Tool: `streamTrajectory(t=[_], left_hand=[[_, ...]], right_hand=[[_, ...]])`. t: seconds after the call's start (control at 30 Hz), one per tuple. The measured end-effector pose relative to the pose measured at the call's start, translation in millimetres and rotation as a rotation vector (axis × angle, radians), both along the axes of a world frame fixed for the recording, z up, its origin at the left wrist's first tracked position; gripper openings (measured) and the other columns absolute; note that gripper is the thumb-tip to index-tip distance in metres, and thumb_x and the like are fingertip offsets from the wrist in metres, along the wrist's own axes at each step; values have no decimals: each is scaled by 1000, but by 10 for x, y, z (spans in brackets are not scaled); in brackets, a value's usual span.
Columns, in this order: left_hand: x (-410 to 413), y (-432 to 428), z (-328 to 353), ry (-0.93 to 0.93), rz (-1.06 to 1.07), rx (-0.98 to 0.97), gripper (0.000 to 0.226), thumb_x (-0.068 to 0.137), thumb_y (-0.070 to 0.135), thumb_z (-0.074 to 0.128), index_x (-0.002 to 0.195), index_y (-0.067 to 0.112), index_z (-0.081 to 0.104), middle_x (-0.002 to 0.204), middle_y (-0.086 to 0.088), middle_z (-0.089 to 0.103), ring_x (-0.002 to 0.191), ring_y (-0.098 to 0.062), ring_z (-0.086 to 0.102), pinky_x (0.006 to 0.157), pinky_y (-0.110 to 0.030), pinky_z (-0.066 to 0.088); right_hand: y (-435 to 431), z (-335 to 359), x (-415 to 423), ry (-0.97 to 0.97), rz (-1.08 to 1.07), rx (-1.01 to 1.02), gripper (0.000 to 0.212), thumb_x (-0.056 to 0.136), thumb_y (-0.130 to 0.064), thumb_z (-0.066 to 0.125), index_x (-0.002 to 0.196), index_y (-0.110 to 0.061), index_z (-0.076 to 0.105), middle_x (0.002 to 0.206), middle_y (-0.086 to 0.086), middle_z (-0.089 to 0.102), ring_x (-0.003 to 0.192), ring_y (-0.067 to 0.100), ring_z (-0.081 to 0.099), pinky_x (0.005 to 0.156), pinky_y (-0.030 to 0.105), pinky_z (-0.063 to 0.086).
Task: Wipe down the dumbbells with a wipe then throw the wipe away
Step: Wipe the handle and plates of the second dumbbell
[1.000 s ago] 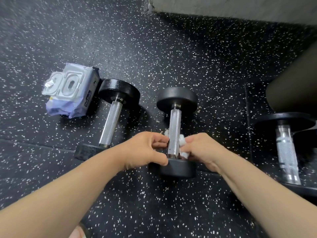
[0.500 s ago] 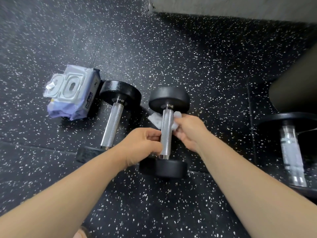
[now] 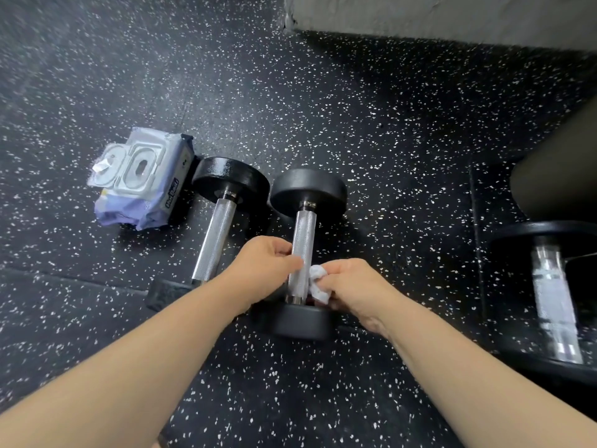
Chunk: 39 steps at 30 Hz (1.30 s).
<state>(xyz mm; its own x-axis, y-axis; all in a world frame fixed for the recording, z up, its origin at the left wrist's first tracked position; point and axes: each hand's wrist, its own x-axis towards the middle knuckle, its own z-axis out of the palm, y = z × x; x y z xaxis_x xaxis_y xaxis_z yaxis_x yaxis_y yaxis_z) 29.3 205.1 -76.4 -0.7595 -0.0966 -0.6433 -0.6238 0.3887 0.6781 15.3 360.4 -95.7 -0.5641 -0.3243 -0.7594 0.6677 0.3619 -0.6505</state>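
Observation:
Two black dumbbells with knurled steel handles lie side by side on the speckled rubber floor. My left hand grips the handle of the middle dumbbell from the left. My right hand holds a crumpled white wipe pressed against the lower right of that handle, just above the near head. The left dumbbell lies untouched beside it.
A purple pack of wipes with its lid flipped open sits left of the left dumbbell. A third dumbbell lies at the right, blurred. A grey wall base runs along the top, and a dark rounded object is at the right edge.
My right hand slid the wipe down the handle from near the far head to the near end. The left hand stayed on the handle, and the dumbbell shifted slightly.

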Motion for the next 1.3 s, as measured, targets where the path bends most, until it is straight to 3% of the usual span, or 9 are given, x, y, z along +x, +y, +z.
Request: streamTrajectory(t=[0.17, 0.27, 0.33, 0.47, 0.57, 0.87, 1.03, 1.13, 1.3], left_hand=[[-195, 152, -88, 33, 131, 28, 7, 86, 8, 60, 79, 10, 63, 59, 0, 49, 41, -5, 42, 42, -17, 35], [-316, 217, -175, 23, 242, 80, 5, 87, 14, 65, 85, 11, 62, 84, -10, 68, 72, -20, 66, 69, -33, 57], [-394, 239, -239, -16, 328, 140, 7, 87, 14, 67, 91, 12, 63, 96, -15, 71, 89, -26, 70, 81, -46, 58], [-536, 342, -244, -117, 412, 259, 9, 88, 14, 67, 90, 8, 61, 77, -6, 70, 66, -16, 67, 62, -30, 53], [-565, 417, -268, -156, 440, 239, 11, 88, 16, 66, 84, 11, 57, 62, -1, 56, 50, -11, 52, 53, -26, 46], [-506, 597, -328, -6, 432, 42, 19, 89, 19, 63, 78, 7, 53, 65, -7, 50, 51, -17, 45, 50, -27, 41], [-312, 785, -147, 96, 290, -73, 24, 89, 15, 60, 69, 4, 53, 59, -9, 45, 56, -21, 43, 52, -26, 39], [-199, 924, -45, 145, 212, -57, 32, 87, 16, 61, 57, 13, 49, 48, 0, 44, 51, -21, 42, 54, -27, 38], [-272, 1061, 130, 310, 237, 59, 16, 88, 14, 60, 74, 12, 53, 52, 1, 48, 48, -16, 45, 49, -27, 40]], right_hand=[[55, 46, -45, -42, -103, -32, 24, 88, 1, 53, 79, -13, 71, 81, 8, 69, 76, 18, 61, 71, 27, 52], [173, 76, -143, -91, -296, -84, 22, 90, 0, 53, 102, -8, 70, 99, 13, 75, 97, 25, 71, 81, 32, 59], [273, 97, -199, -92, -382, -86, 19, 97, -8, 50, 107, -7, 66, 101, 14, 73, 98, 26, 71, 82, 33, 59], [457, 130, -258, -62, -454, -46, 17, 99, -16, 49, 108, -11, 63, 104, 11, 72, 95, 22, 71, 82, 34, 58], [546, 182, -272, -53, -488, -33, 13, 99, -16, 50, 93, -15, 62, 104, 11, 71, 97, 23, 70, 87, 37, 57], [720, 270, -267, -92, -568, -70, 12, 97, -9, 51, 97, -6, 62, 105, 15, 70, 94, 24, 70, 85, 36, 57], [586, 323, -258, -170, -686, -143, 23, 97, -3, 47, 117, 4, 57, 109, 17, 67, 98, 26, 67, 85, 35, 56], [506, 489, -314, -182, -861, -217, 20, 97, 2, 47, 114, 6, 57, 104, 18, 69, 94, 26, 69, 86, 38, 57], [649, 815, -388, -80, -930, -354, 15, 96, 1, 50, 107, 5, 60, 108, 21, 69, 93, 26, 70, 82, 37, 58]])
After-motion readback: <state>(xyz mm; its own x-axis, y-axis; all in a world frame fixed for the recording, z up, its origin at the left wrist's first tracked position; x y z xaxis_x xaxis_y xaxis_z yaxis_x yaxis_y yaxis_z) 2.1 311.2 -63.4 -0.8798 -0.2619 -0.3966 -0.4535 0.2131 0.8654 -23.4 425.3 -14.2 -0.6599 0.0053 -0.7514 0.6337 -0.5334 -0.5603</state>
